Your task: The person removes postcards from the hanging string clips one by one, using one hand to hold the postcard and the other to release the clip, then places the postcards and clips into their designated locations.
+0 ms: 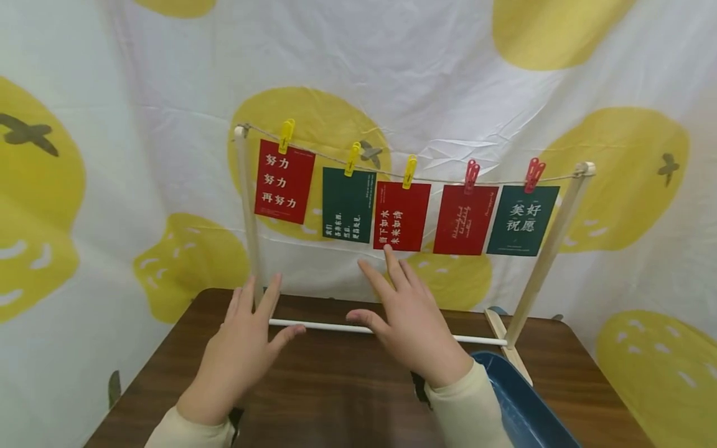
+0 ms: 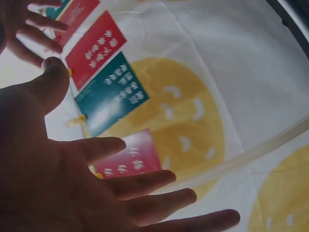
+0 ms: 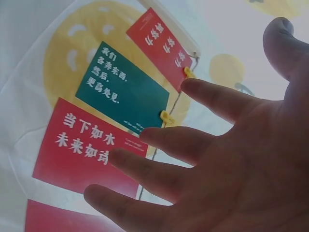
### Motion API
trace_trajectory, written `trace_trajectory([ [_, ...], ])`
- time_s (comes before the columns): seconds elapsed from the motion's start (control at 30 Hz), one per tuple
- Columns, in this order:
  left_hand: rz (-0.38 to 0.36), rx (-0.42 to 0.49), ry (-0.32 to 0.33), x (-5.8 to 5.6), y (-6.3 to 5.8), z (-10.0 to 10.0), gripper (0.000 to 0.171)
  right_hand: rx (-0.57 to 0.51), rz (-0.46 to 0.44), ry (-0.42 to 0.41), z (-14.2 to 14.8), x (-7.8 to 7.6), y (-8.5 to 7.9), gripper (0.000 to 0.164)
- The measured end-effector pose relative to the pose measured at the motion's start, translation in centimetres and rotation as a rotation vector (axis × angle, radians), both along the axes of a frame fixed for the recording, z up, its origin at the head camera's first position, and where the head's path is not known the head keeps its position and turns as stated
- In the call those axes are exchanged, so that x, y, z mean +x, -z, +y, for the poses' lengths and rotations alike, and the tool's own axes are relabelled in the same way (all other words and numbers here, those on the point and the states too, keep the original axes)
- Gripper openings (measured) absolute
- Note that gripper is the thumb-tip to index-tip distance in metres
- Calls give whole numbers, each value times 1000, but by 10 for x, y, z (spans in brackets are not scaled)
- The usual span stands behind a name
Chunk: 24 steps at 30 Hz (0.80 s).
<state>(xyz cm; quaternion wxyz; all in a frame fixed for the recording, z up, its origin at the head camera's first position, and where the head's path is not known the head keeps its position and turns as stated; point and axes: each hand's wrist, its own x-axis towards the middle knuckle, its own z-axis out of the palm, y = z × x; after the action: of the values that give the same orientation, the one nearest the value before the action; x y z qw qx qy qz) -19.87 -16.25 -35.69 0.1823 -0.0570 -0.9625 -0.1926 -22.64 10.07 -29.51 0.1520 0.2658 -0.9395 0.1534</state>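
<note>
Several red and green cards hang in a row from a string, each under a small clothespin. At the far left is a red card (image 1: 284,182) on a yellow clothespin (image 1: 287,136). Beside it come a green card (image 1: 347,205) and the middle red card (image 1: 402,216). Farther right, pink clothespins (image 1: 472,176) hold another red card (image 1: 465,219) and a green card (image 1: 523,220). My left hand (image 1: 242,348) is raised with its fingers spread, holding nothing. The right hand (image 1: 413,320), also spread and holding nothing, is before the middle red card; its fingertips overlap the card's lower edge in the head view.
A wooden frame with a left post (image 1: 249,218), a right post (image 1: 551,255) and a white bottom rod (image 1: 325,325) stands on the brown table (image 1: 325,398). A blue tray (image 1: 523,401) lies at the right front. Behind hangs a lemon-print cloth (image 1: 392,50).
</note>
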Motion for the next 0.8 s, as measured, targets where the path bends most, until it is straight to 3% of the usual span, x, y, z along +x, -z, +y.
trace_trajectory([
  [0.13, -25, 71, -7, -8, 2, -7, 93, -3, 17, -13, -8, -4, -11, 82],
  [0.3, -15, 95, -17, -16, 4, -12, 92, -3, 25, -20, -18, -10, -22, 82],
  [0.57, -39, 123, -36, -16, 2, -20, 93, -16, 16, -30, -30, -20, -30, 81],
  [0.8, 6, 154, 10, -28, -1, -23, 91, -4, 39, -72, -47, -29, -44, 81],
])
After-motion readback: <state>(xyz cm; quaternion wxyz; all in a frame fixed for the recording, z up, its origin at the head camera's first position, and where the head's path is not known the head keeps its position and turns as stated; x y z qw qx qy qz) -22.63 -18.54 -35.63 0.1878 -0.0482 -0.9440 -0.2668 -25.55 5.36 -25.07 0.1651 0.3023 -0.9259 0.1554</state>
